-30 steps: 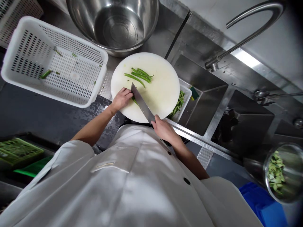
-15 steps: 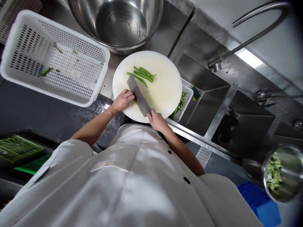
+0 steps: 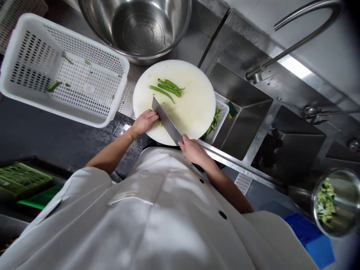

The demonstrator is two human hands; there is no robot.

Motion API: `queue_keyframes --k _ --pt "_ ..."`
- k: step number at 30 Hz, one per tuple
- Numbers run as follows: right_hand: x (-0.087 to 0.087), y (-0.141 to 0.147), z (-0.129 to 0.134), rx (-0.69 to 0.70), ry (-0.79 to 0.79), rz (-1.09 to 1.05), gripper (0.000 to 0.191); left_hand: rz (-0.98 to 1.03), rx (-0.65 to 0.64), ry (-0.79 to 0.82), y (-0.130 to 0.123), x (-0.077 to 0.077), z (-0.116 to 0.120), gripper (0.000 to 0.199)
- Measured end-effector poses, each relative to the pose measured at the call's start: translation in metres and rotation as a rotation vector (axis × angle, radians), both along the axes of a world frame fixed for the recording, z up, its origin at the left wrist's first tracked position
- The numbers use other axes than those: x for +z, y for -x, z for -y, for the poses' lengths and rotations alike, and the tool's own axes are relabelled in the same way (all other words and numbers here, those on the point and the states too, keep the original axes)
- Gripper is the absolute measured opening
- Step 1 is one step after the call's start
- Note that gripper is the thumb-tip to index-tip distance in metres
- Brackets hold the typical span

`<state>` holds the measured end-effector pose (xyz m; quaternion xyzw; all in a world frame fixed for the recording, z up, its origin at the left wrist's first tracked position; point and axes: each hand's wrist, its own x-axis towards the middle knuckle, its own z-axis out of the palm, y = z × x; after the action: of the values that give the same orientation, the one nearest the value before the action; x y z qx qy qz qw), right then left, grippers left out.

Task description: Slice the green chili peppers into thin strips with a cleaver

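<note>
My right hand (image 3: 192, 149) is wrapped round the handle of a cleaver (image 3: 168, 122), whose broad blade slants across the near left part of a round white cutting board (image 3: 197, 101). Close against the blade's left side, my left hand (image 3: 146, 120) has its fingers curled down on the board. A bit of green chili pepper (image 3: 160, 123) shows beside these fingertips; the rest of it is hidden under them. Several whole green chili peppers (image 3: 170, 88) lie farther back on the board, apart from both hands.
Left of the board stands a white perforated basket (image 3: 119, 99) with a few pepper scraps. A large steel bowl (image 3: 180, 37) is behind. To the right, a small white basket (image 3: 223, 116) of cut peppers sits by the sink (image 3: 239, 138), under a curved faucet (image 3: 295, 56).
The cleaver's handle end and my right hand have shifted slightly right and toward me, and the blade has turned more edge-on. My left hand has stayed nearly in place.
</note>
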<state>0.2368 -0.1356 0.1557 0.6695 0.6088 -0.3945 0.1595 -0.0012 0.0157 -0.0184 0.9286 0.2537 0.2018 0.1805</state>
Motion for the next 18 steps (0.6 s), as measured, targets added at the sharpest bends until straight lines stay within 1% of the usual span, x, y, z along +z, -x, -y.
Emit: queue_keyframes --k 3,5,6,8,10,11,12,13,15,16,18 --pt "-0.027 0.005 -0.001 -0.039 -0.054 -0.022 0.039 -0.033 -0.053 -0.037 0.003 0.004 0.003 0.033" --pt "-0.035 -0.001 0.005 -0.06 -0.085 -0.037 0.042 -0.021 -0.043 -0.033 0.008 0.008 -0.002 0.034" --pt "-0.036 -0.005 0.01 -0.067 -0.096 -0.048 0.043 -0.002 0.001 -0.023 0.011 0.01 -0.009 0.033" --pt "-0.034 -0.013 0.022 -0.069 -0.11 -0.085 0.04 0.044 0.141 -0.005 0.014 0.015 -0.032 0.03" --pt "-0.031 -0.014 0.031 -0.058 -0.112 -0.142 0.035 0.061 0.245 -0.009 0.009 0.018 -0.064 0.027" --pt "-0.032 -0.013 0.034 -0.059 -0.116 -0.171 0.032 0.044 0.236 -0.021 0.003 0.019 -0.081 0.026" --pt "-0.034 -0.011 0.035 -0.073 -0.124 -0.196 0.029 0.011 0.192 -0.038 -0.004 0.019 -0.097 0.025" --pt "-0.038 -0.009 0.036 -0.104 -0.132 -0.219 0.026 -0.028 0.14 -0.052 -0.013 0.019 -0.111 0.024" --pt "-0.048 -0.011 0.036 -0.228 -0.134 -0.273 0.023 -0.107 0.064 -0.074 -0.03 0.016 -0.13 0.024" --pt "-0.054 -0.016 0.038 -0.316 -0.125 -0.305 0.022 -0.139 0.047 -0.081 -0.037 0.015 -0.135 0.025" --pt "-0.064 -0.036 0.044 -0.51 -0.105 -0.368 0.024 -0.165 0.046 -0.091 -0.044 0.011 -0.137 0.027"
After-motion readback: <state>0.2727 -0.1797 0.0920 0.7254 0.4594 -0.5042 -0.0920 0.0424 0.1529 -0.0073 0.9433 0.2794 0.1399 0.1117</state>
